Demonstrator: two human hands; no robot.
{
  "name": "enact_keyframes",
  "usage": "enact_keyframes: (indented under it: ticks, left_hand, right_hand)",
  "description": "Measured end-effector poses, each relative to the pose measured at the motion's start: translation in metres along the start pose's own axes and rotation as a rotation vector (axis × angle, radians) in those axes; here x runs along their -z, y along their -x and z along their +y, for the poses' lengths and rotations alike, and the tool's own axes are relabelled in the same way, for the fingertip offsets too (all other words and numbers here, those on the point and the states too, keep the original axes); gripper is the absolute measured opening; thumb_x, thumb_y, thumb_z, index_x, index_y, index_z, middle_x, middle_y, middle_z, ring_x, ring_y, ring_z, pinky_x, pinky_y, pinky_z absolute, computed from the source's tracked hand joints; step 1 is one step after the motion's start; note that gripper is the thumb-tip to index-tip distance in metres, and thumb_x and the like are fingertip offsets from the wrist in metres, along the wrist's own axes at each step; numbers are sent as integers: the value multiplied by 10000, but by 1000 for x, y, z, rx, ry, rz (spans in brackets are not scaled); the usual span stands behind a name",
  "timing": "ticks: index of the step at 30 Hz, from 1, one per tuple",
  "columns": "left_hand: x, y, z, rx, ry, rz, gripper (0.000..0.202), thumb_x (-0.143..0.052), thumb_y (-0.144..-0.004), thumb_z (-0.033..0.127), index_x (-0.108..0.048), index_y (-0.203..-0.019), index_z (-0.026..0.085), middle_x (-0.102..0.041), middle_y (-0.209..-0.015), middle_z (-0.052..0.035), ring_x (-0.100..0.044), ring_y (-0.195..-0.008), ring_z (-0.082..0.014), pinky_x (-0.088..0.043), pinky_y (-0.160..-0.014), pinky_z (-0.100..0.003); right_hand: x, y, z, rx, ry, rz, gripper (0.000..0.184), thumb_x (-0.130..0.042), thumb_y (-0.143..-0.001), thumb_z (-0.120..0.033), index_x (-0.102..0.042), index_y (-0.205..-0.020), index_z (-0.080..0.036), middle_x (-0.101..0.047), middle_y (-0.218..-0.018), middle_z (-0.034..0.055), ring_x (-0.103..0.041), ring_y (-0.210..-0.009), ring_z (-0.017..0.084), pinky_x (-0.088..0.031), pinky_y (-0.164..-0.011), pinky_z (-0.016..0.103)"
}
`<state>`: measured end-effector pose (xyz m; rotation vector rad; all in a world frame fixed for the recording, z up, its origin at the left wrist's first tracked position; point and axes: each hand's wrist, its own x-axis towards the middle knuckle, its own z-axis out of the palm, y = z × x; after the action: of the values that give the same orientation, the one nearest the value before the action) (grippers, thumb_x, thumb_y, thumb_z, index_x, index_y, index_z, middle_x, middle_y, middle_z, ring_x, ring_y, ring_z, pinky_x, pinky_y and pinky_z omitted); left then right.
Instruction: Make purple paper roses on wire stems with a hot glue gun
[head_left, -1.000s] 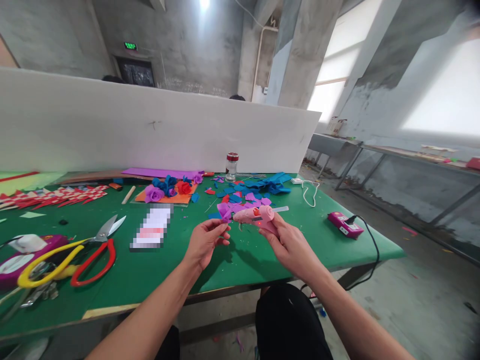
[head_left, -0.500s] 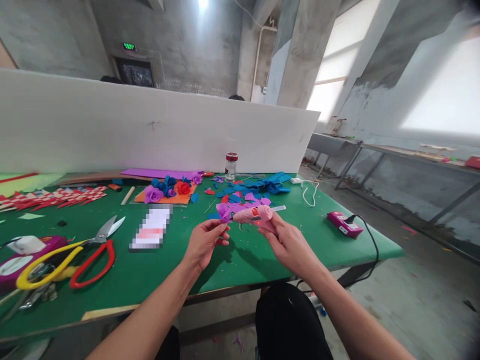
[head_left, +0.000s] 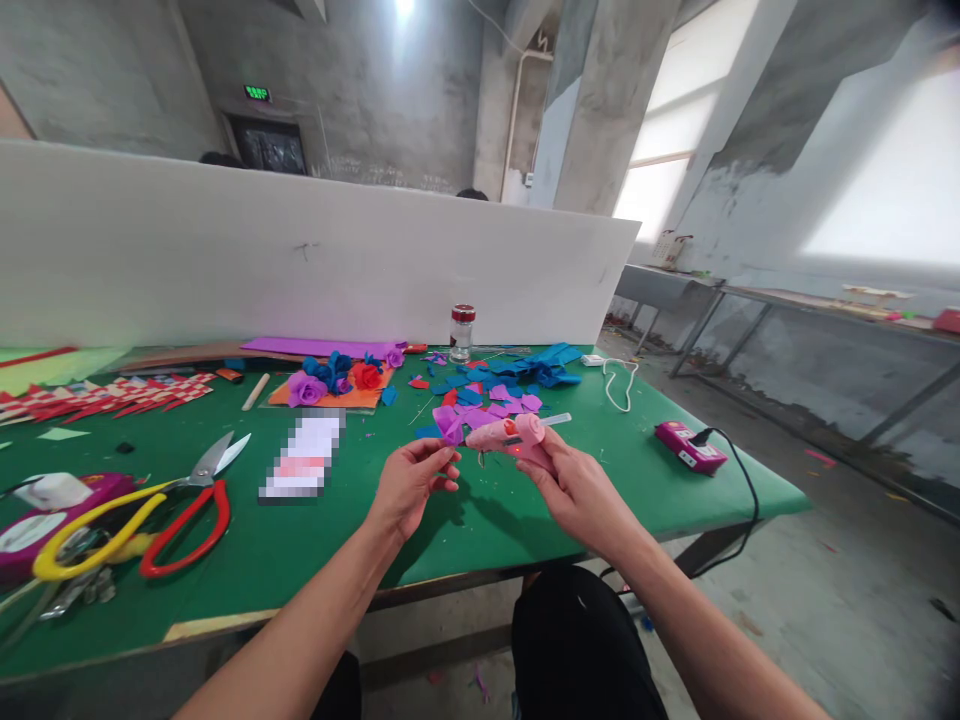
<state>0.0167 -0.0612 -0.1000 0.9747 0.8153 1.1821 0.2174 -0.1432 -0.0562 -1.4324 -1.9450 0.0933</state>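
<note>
My right hand (head_left: 566, 478) is closed round the handle of a pink hot glue gun (head_left: 499, 434), from whose back a clear glue stick (head_left: 556, 420) sticks out. Its nozzle points left, close to a purple paper flower (head_left: 449, 425). My left hand (head_left: 416, 480) pinches that flower at its lower end, over the green table (head_left: 330, 560). Behind both hands lie loose purple paper pieces (head_left: 510, 398) and blue paper pieces (head_left: 536, 368). Whether the nozzle touches the paper I cannot tell.
Large scissors (head_left: 154, 515) lie at the left beside a purple power strip (head_left: 45, 520). A phone (head_left: 304, 455), finished paper flowers (head_left: 326, 378) and a red-lidded jar (head_left: 462, 335) stand or lie further back. Another power strip (head_left: 690, 448) is at the right. A white board (head_left: 315, 250) walls off the back.
The nozzle of the glue gun has shifted very slightly away from the purple flower. Both hands otherwise keep nearly the same place.
</note>
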Motion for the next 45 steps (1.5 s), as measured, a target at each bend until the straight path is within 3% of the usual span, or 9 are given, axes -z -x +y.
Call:
enact_keyframes:
  ticks: [5, 10, 18, 29, 37, 45]
  left_hand:
    - [0, 0, 0, 8, 4, -1, 296, -841, -591, 293, -683, -773, 120, -675, -719, -46, -584, -549, -105, -486, -467, -220]
    - [1, 1, 0, -17, 0, -38, 263, -829, -613, 284, -695, -775, 126, -679, -738, -49, -587, -571, -110, -487, -474, -222]
    - [-1, 4, 5, -40, 15, -98, 236, -823, -633, 282, -691, -755, 130, -680, -751, -55, -587, -586, -117, -475, -460, -216]
    - [0, 5, 4, -37, 26, -118, 219, -822, -642, 271, -692, -754, 135, -686, -753, -49, -588, -585, -113, -466, -456, -209]
    - [1, 4, 3, -36, 21, -131, 234, -823, -640, 271, -699, -779, 130, -687, -747, -54, -594, -580, -115, -463, -448, -206]
    - [-1, 4, 3, -26, 33, -107, 244, -834, -621, 259, -675, -754, 130, -694, -741, -57, -598, -574, -118, -462, -444, -210]
  right_hand:
    - [11, 3, 0, -44, -15, 51, 347, -452, -940, -301, -529, -1246, -157, -714, -955, 89, -657, -747, 221, -466, -647, 284]
    - [17, 3, -9, 1, -63, 114, 269, -469, -935, -317, -593, -1119, -165, -695, -921, 83, -608, -666, 189, -447, -614, 266]
    - [15, 4, -11, 25, -8, 115, 200, -469, -935, -303, -623, -946, -176, -598, -677, 33, -547, -567, 183, -409, -554, 265]
    - [10, 6, -10, 15, -83, 100, 160, -477, -918, -270, -605, -970, -189, -638, -744, 53, -593, -638, 200, -445, -586, 275]
    - [5, 5, -8, 14, -134, 76, 153, -483, -916, -268, -601, -852, -195, -651, -795, 72, -625, -732, 215, -470, -649, 284]
    - [13, 7, -13, -10, -189, 85, 198, -469, -918, -300, -627, -908, -181, -684, -824, 81, -632, -713, 211, -474, -646, 286]
